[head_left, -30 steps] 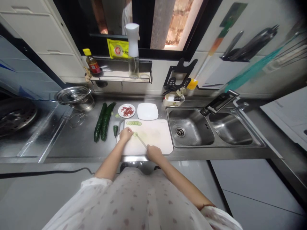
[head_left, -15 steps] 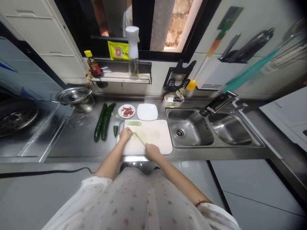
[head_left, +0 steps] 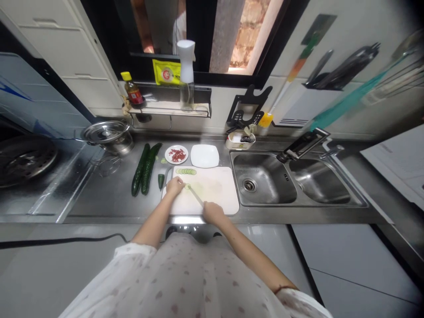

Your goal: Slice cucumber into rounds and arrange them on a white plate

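Note:
My right hand [head_left: 213, 213] is wrapped round the handle of a knife [head_left: 196, 196], whose blade points up and left across the white cutting board [head_left: 218, 181]. The blade's tip is at a thin cucumber slice [head_left: 187, 187] lying on the board. My left hand [head_left: 175, 186] rests at the board's left side, fingers bent and closed at the edge of that slice. Above it, a row of overlapping cucumber slices [head_left: 186, 171] lies along the board's top. A cut cucumber end [head_left: 160, 181] sits just left of the board, with two whole cucumbers [head_left: 141, 170] [head_left: 149, 170] further left.
Behind the board stand a plate of chopped red pieces [head_left: 169, 160] and a white square plate [head_left: 204, 156]. A double sink [head_left: 265, 176] with a black faucet [head_left: 300, 145] is on the right. A lidded steel pot [head_left: 114, 139] stands at the back left, below a shelf [head_left: 165, 108] with bottles.
The whole view has shifted slightly right and down. Both hands keep nearly the same places on the board, and the knife tip stays by the cucumber slice.

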Tool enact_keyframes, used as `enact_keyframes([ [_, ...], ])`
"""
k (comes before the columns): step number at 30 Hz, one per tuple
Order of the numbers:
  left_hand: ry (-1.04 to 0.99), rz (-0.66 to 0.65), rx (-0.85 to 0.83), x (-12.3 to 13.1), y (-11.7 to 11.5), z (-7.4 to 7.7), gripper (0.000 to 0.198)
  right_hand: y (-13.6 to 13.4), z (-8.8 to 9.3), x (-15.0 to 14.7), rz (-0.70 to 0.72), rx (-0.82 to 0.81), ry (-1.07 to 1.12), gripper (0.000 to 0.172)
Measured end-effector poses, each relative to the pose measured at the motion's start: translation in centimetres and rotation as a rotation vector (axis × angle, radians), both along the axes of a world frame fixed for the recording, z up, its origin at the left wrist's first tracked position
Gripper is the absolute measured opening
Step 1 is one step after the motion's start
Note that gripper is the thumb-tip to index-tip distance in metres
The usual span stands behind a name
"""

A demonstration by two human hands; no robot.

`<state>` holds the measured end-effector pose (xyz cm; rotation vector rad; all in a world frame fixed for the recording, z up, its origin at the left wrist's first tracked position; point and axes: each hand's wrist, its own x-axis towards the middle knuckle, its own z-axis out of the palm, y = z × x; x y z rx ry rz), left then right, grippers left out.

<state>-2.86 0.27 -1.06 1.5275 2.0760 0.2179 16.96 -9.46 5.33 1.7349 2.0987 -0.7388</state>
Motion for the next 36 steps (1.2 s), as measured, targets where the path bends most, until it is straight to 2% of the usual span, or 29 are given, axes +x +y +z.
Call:
enact_keyframes([
  [18, 0.012, 0.005, -0.009, 0.1, 0.0, -0.1, 0.020, 0.5, 0.4, -0.8, 0.007, 0.014, 0.010, 0.030],
  [27, 0.006, 0.011, -0.010, 0.0, 0.1, -0.5, 0.020, -0.1, 0.1, -0.5, -0.008, 0.017, -0.011, 0.030],
  [36, 0.009, 0.016, -0.015, 0.0, 0.2, -0.8, 0.021, 0.5, 0.3, -1.0, 0.014, 0.028, 0.003, 0.030],
])
